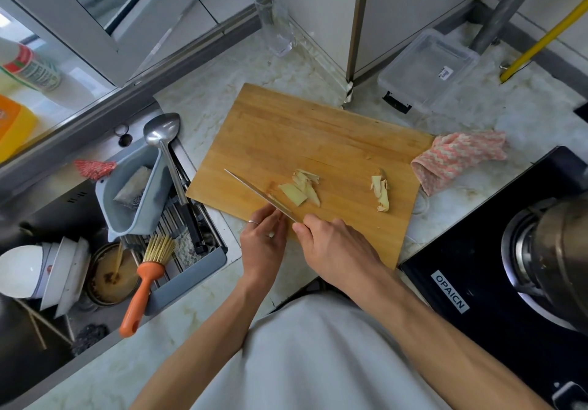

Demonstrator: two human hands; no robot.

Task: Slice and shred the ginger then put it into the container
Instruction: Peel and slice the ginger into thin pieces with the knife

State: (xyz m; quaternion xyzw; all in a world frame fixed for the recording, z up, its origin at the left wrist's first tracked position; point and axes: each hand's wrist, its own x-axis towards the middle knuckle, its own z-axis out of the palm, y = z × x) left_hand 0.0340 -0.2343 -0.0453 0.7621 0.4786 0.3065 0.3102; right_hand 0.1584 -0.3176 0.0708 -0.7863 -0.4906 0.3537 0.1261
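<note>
A wooden cutting board (286, 129) lies on the marble counter. Ginger slices (300, 188) sit near its front middle, and a second small pile of ginger pieces (381, 191) lies further right. My right hand (337, 250) grips the handle of a knife (254, 191) whose blade points up and left, just left of the slices. My left hand (262, 244) is beside the blade near its heel, fingertips touching the blade's side; whether it holds anything is unclear. A clear plastic container (428, 69) stands behind the board at the right.
A sink (47, 218) with bowls, a grey drain basket (133, 187), a ladle (162, 132) and an orange brush (143, 285) lies left. A pink cloth (458, 158) touches the board's right edge. A black stove (477, 282) with a pot stands right. A glass (275, 18) stands at the back.
</note>
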